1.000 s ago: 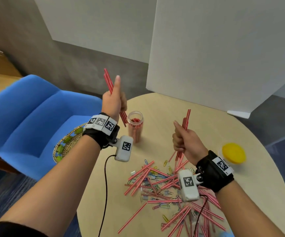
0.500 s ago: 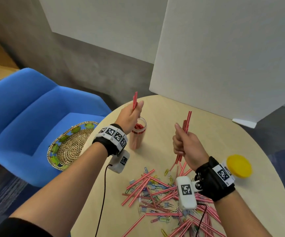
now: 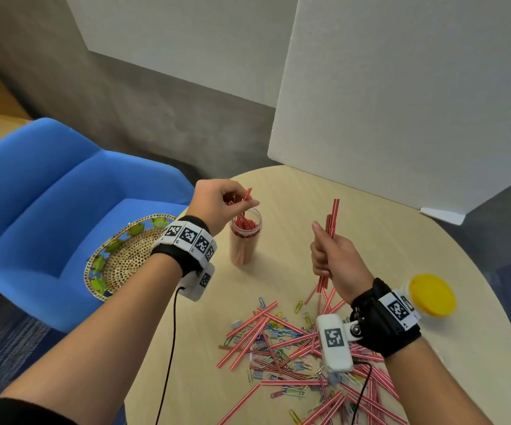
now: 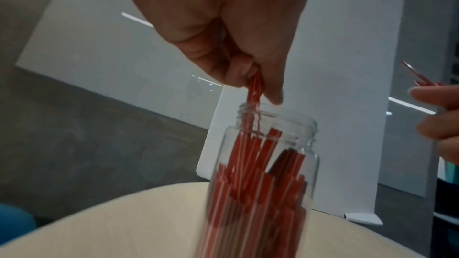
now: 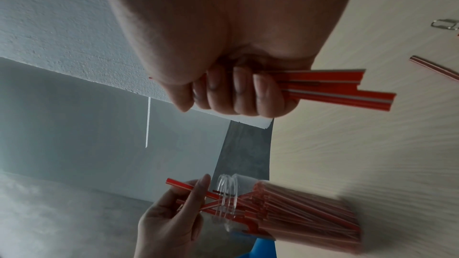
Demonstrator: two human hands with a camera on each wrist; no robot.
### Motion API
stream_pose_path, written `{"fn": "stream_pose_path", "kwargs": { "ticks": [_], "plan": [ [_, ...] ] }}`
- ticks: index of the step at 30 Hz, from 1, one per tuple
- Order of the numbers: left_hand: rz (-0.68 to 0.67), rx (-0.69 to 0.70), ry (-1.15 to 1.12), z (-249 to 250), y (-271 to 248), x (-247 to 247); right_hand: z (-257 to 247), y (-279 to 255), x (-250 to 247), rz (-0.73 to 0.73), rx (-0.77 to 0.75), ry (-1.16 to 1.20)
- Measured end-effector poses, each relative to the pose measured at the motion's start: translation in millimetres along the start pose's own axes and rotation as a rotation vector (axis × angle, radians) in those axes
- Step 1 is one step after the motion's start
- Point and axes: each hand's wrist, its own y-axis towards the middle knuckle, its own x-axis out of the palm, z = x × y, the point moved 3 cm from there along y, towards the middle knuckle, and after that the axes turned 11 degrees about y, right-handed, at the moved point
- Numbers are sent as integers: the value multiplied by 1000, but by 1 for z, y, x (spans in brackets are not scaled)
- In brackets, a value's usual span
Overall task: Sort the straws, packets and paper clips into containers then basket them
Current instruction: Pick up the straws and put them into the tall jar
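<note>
Seemingly, jar (image 4: 268,164) base blurred.

left hand (image 3: 217,204) fingers pinched, right hand (image 3: 336,259) fisted upright

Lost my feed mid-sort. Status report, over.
Left hand feeding straws into clear jar. Right hand grips a straw bundle, waiting. Loose straws and paper clips on table. Jar mouth unobstructed.

jar (image 3: 245,240) mouth open, pile (image 3: 294,348) clutters near table (image 3: 370,240)
</note>
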Motion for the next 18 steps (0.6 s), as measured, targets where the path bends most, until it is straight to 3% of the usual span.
{"fn": "stream_pose_path", "kwargs": {
  "ticks": [9, 11, 15, 18],
  "plan": [
    [-323, 66, 388, 9, 18, -4, -11, 3, -5, 25, -15, -96],
    [-310, 76, 337, 10, 16, -3, -13, 4, -2, 18, -22, -98],
    [-152, 36, 200, 8, 11, -6, -25, 10, 8, -15, -70, -70],
    [-177, 43, 222, 6, 5, -4, -43, 13, 18, -19, -171, -139]
  ]
}}
